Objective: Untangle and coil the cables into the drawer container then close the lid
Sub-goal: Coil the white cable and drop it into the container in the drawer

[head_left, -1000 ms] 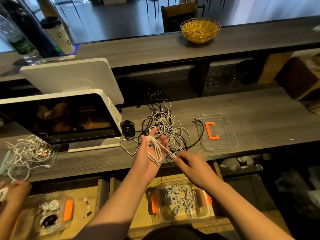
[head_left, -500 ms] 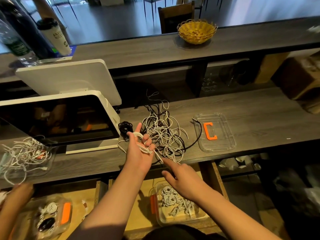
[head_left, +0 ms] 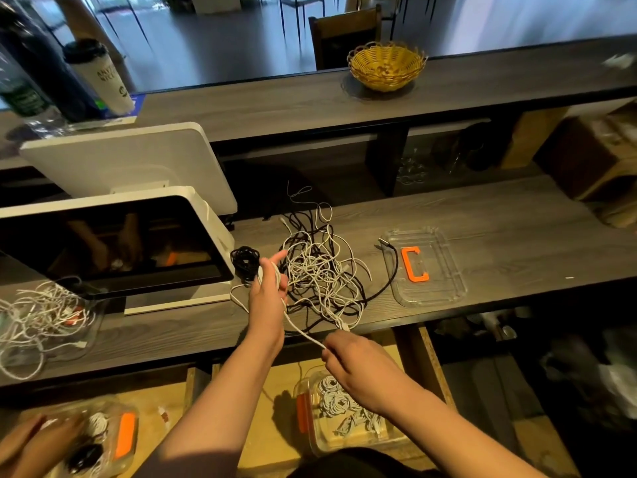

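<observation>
White cable (head_left: 303,334) — wound around the left hand's (head_left: 268,294) fingers — runs taut to the right hand's (head_left: 355,360) pinch.

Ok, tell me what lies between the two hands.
In the head view, one white cable runs taut from the left hand, which has it wound round the fingers, down to the right hand, which pinches it. Under that stretch is the counter's front edge.

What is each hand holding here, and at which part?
Both hold one white cable. The left hand has its coiled loops wrapped around the fingers; the right hand pinches the free stretch running from that coil.
</observation>
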Available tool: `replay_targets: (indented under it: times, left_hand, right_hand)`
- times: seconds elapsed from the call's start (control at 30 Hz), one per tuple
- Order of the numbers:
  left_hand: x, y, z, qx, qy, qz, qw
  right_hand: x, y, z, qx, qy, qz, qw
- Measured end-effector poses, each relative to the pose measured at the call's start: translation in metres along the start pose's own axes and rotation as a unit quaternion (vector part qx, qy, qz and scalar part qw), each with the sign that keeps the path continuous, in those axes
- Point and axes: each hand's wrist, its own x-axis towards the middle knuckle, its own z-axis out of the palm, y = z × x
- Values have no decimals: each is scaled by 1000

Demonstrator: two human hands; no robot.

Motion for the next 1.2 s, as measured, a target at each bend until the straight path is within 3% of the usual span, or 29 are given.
replay_targets:
  times: [0.13, 0.37, 0.57, 0.73, 0.9, 1.0, 1.1, 1.2]
  left_hand:
    - [2, -8, -2, 132, -55, -7, 990]
    - [-20, -2, 4, 211, -284, -159, 921]
    - [-31, 5, -1, 171, -309, -291, 889]
    - [-27, 0, -11, 115, -379, -313, 863]
    - [-27, 7, -19, 140, -421, -265, 856]
    - [-30, 7, -21, 133, -359, -235, 894]
    - [-27, -1, -24, 106, -190, -171, 961]
    - [-24, -10, -27, 113, -59, -104, 986]
  right_hand:
    - [5, -3, -3, -9, 10, -13, 1000]
    - [16, -7, -13, 1, 56, -52, 997]
    - [30, 1, -30, -21, 136, 2, 990]
    - [44, 9, -41, -43, 159, 14, 986]
    - [55, 13, -46, -9, 112, -11, 994]
    - [63, 19, -45, 1, 74, -24, 997]
    - [74, 31, -38, 9, 54, 9, 998]
    - [89, 50, -25, -44, 37, 39, 998]
